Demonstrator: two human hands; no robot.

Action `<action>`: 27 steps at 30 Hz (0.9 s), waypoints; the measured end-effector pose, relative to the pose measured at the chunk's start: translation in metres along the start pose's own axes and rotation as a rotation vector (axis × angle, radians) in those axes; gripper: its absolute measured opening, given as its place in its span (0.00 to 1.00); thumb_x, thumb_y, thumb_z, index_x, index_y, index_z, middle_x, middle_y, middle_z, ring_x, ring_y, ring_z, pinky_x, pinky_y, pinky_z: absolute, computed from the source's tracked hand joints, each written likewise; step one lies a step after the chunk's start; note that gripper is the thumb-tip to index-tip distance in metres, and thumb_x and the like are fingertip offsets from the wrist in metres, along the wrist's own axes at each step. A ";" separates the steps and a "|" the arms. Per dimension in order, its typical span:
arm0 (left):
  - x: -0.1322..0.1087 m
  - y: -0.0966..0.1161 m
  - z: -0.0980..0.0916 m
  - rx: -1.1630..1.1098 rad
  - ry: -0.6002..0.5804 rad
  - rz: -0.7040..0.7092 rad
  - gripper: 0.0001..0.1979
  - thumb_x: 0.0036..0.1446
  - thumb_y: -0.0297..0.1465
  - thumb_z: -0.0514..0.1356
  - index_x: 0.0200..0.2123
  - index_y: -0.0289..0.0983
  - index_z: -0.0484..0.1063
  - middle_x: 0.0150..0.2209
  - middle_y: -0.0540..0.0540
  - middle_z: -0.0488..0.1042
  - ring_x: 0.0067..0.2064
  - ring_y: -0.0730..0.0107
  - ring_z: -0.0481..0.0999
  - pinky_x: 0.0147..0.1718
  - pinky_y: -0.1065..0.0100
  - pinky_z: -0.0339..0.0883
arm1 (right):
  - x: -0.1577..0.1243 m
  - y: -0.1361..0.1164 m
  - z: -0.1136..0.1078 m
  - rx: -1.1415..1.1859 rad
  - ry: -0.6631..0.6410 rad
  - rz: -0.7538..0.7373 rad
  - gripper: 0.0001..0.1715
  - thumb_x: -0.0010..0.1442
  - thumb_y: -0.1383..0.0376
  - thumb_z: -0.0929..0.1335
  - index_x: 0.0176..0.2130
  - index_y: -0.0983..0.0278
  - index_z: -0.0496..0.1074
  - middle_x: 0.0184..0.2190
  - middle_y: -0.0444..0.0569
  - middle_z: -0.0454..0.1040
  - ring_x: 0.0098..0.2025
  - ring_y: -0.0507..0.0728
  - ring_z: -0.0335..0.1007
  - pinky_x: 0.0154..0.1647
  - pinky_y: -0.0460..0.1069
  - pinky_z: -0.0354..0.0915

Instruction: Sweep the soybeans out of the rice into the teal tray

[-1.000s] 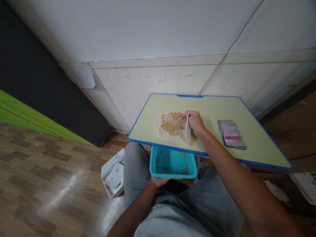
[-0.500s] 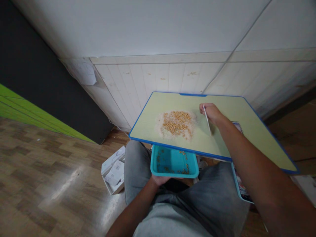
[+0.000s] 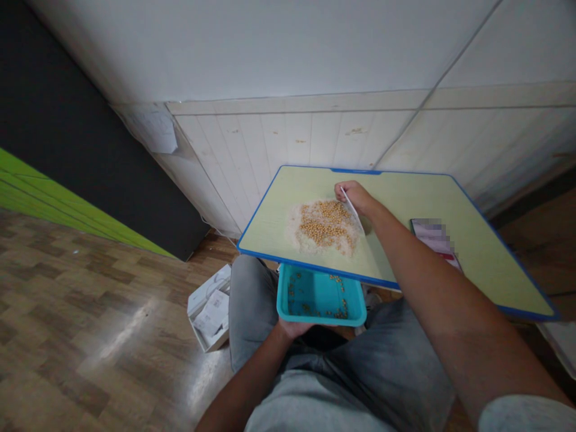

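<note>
My left hand [image 3: 294,327] grips the near underside of a turquoise plastic tub [image 3: 321,321], held just below the table's front edge. Some yellow beans lie scattered on the tub's floor. Pinched in my right hand [image 3: 353,195] is a thin white card [image 3: 354,213], its edge down on the tabletop. The card stands at the right border of a spread of yellow beans [image 3: 324,228], which look like soybeans. Pale grains resembling rice [image 3: 297,237] lie mixed with the beans and around them.
The pale green folding table [image 3: 400,192] has a blue rim and stands by a white panelled wall [image 3: 270,144]. A booklet [image 3: 434,240], partly blurred, lies on its right side, below my forearm. An open white box [image 3: 209,309] with papers sits on the floor, left of my knee.
My right hand has swung left with the white card, from bare tabletop up to the right border of the bean spread. My left hand and the tub stay in place.
</note>
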State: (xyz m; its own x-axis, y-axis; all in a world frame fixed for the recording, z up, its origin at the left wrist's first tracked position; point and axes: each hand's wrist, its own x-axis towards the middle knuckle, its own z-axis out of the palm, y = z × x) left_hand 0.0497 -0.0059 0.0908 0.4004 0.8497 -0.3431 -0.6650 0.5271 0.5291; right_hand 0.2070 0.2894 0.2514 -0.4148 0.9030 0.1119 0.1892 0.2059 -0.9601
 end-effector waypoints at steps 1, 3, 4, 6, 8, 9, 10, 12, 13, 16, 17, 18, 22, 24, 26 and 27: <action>0.001 0.000 -0.001 -0.005 -0.003 0.003 0.38 0.67 0.55 0.47 0.73 0.47 0.69 0.75 0.43 0.69 0.81 0.44 0.54 0.78 0.37 0.37 | 0.000 0.000 0.003 0.003 -0.006 0.000 0.08 0.37 0.67 0.64 0.16 0.58 0.56 0.14 0.40 0.53 0.22 0.51 0.46 0.28 0.49 0.44; 0.002 -0.001 -0.003 -0.016 -0.012 0.007 0.37 0.67 0.54 0.47 0.72 0.48 0.70 0.76 0.44 0.68 0.81 0.45 0.55 0.78 0.39 0.39 | 0.000 -0.001 0.007 0.005 -0.014 0.001 0.08 0.38 0.67 0.64 0.15 0.58 0.57 0.14 0.40 0.54 0.22 0.51 0.46 0.28 0.49 0.44; 0.003 -0.001 -0.004 -0.022 -0.017 0.008 0.37 0.67 0.54 0.48 0.72 0.48 0.70 0.76 0.44 0.68 0.81 0.46 0.55 0.78 0.40 0.39 | 0.000 -0.002 0.009 0.005 -0.016 0.003 0.08 0.38 0.67 0.64 0.15 0.58 0.57 0.14 0.40 0.54 0.22 0.51 0.46 0.28 0.49 0.44; 0.004 -0.002 -0.006 -0.031 -0.025 0.008 0.38 0.66 0.54 0.48 0.72 0.47 0.70 0.77 0.43 0.66 0.81 0.47 0.53 0.78 0.40 0.39 | 0.001 -0.003 0.014 0.003 -0.019 0.004 0.08 0.37 0.67 0.64 0.15 0.59 0.58 0.14 0.40 0.54 0.22 0.51 0.46 0.28 0.48 0.43; 0.006 -0.004 -0.008 -0.035 -0.027 0.007 0.39 0.65 0.54 0.48 0.73 0.45 0.69 0.78 0.43 0.64 0.82 0.49 0.51 0.78 0.41 0.38 | 0.003 -0.004 0.019 -0.001 -0.016 0.003 0.07 0.37 0.68 0.64 0.15 0.59 0.58 0.13 0.40 0.53 0.22 0.51 0.45 0.28 0.48 0.43; 0.006 -0.005 -0.010 -0.036 -0.024 0.007 0.39 0.65 0.54 0.48 0.73 0.45 0.69 0.78 0.43 0.63 0.82 0.50 0.50 0.78 0.42 0.38 | 0.004 -0.004 0.022 -0.003 -0.013 0.002 0.07 0.37 0.68 0.64 0.15 0.59 0.58 0.13 0.40 0.53 0.22 0.51 0.45 0.28 0.48 0.43; 0.007 -0.005 -0.010 -0.035 -0.020 0.006 0.40 0.64 0.54 0.48 0.73 0.45 0.69 0.79 0.43 0.62 0.82 0.51 0.49 0.78 0.42 0.38 | 0.005 -0.005 0.024 -0.006 -0.010 0.000 0.07 0.37 0.68 0.63 0.15 0.59 0.58 0.13 0.40 0.53 0.22 0.50 0.45 0.28 0.48 0.43; 0.008 -0.006 -0.011 -0.033 -0.009 0.007 0.40 0.64 0.54 0.48 0.73 0.45 0.69 0.79 0.43 0.61 0.82 0.53 0.49 0.78 0.43 0.38 | 0.006 -0.005 0.029 -0.010 -0.003 -0.003 0.06 0.37 0.69 0.63 0.15 0.60 0.58 0.14 0.40 0.54 0.22 0.50 0.46 0.28 0.48 0.43; 0.008 -0.007 -0.011 -0.032 -0.006 0.007 0.40 0.64 0.54 0.48 0.73 0.45 0.69 0.79 0.43 0.61 0.82 0.53 0.49 0.78 0.43 0.38 | 0.007 -0.005 0.031 -0.010 0.000 -0.004 0.06 0.37 0.69 0.63 0.15 0.60 0.58 0.14 0.40 0.54 0.22 0.50 0.46 0.28 0.48 0.43; 0.006 -0.006 -0.008 -0.036 -0.006 0.007 0.40 0.64 0.54 0.48 0.73 0.45 0.69 0.79 0.42 0.62 0.82 0.50 0.51 0.78 0.41 0.40 | 0.007 -0.006 0.033 -0.005 0.011 -0.003 0.07 0.39 0.68 0.63 0.16 0.60 0.58 0.14 0.40 0.54 0.22 0.50 0.47 0.28 0.48 0.44; 0.004 -0.005 -0.007 -0.039 -0.009 0.005 0.40 0.64 0.54 0.48 0.73 0.45 0.69 0.78 0.42 0.63 0.82 0.48 0.52 0.77 0.40 0.41 | 0.007 -0.006 0.031 -0.002 0.014 -0.001 0.07 0.39 0.68 0.64 0.16 0.60 0.58 0.14 0.39 0.54 0.22 0.50 0.47 0.28 0.48 0.44; 0.003 -0.005 -0.006 -0.042 -0.012 0.004 0.40 0.64 0.54 0.48 0.73 0.45 0.69 0.77 0.43 0.65 0.81 0.46 0.53 0.77 0.38 0.42 | 0.006 -0.007 0.029 0.001 0.016 0.002 0.08 0.39 0.68 0.64 0.16 0.59 0.58 0.14 0.39 0.54 0.21 0.50 0.46 0.28 0.48 0.44; 0.000 -0.004 -0.005 -0.055 -0.021 0.006 0.38 0.64 0.54 0.48 0.71 0.50 0.72 0.75 0.45 0.70 0.80 0.42 0.56 0.75 0.37 0.49 | 0.003 -0.010 0.015 0.008 0.030 0.010 0.09 0.39 0.68 0.64 0.16 0.59 0.57 0.13 0.39 0.52 0.21 0.50 0.45 0.27 0.47 0.43; 0.001 -0.004 -0.006 -0.061 -0.022 0.007 0.38 0.64 0.54 0.49 0.72 0.49 0.71 0.75 0.45 0.69 0.80 0.42 0.56 0.76 0.39 0.49 | 0.001 -0.011 0.007 0.006 0.036 0.012 0.10 0.39 0.68 0.64 0.16 0.59 0.56 0.13 0.39 0.52 0.21 0.50 0.45 0.27 0.47 0.44; 0.002 -0.004 -0.007 -0.065 -0.024 0.008 0.40 0.63 0.55 0.51 0.73 0.47 0.69 0.76 0.43 0.67 0.81 0.44 0.54 0.78 0.40 0.45 | -0.001 -0.012 -0.001 0.004 0.040 0.014 0.10 0.40 0.69 0.64 0.16 0.59 0.56 0.13 0.39 0.52 0.20 0.49 0.46 0.28 0.47 0.45; 0.002 -0.004 -0.007 -0.067 -0.023 0.009 0.41 0.63 0.55 0.52 0.74 0.45 0.68 0.77 0.42 0.65 0.81 0.44 0.53 0.78 0.41 0.42 | -0.002 -0.012 -0.004 0.004 0.044 0.014 0.11 0.41 0.69 0.65 0.17 0.59 0.56 0.13 0.39 0.52 0.20 0.49 0.46 0.28 0.48 0.45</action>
State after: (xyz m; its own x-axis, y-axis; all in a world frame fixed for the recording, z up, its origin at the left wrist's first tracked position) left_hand 0.0488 -0.0066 0.0820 0.4087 0.8547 -0.3201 -0.7089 0.5182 0.4785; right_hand 0.2093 0.2865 0.2639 -0.3727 0.9215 0.1094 0.1913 0.1917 -0.9626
